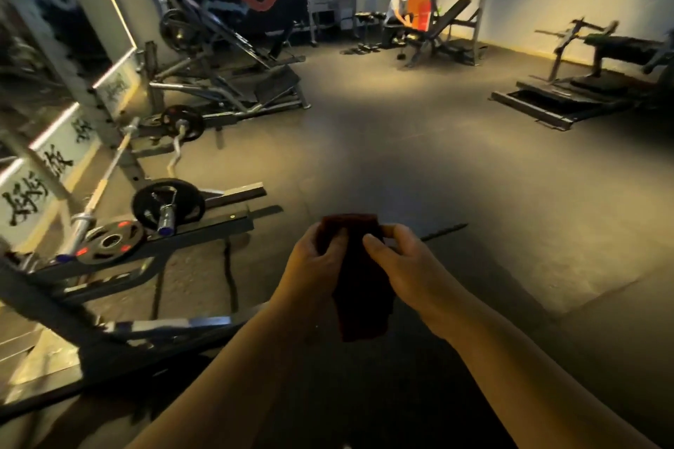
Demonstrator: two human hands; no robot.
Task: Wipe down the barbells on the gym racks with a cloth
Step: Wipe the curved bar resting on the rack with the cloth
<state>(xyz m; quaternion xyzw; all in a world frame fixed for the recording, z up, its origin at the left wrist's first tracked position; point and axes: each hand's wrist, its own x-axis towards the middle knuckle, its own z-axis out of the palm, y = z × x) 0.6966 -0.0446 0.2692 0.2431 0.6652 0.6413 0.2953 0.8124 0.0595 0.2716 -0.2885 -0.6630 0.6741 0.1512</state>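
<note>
- Cloth hangs mid-air above the floor; left hand and right hand each have a curled grip on its top.
- Barbell leans in the rack, well apart.
- Likely best: fold the cloth into a pad, then wrap the shaft.

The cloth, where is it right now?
In the head view the cloth hangs low in the middle, gripped near its top by the left hand and right hand, right of the leaning barbell.
</note>
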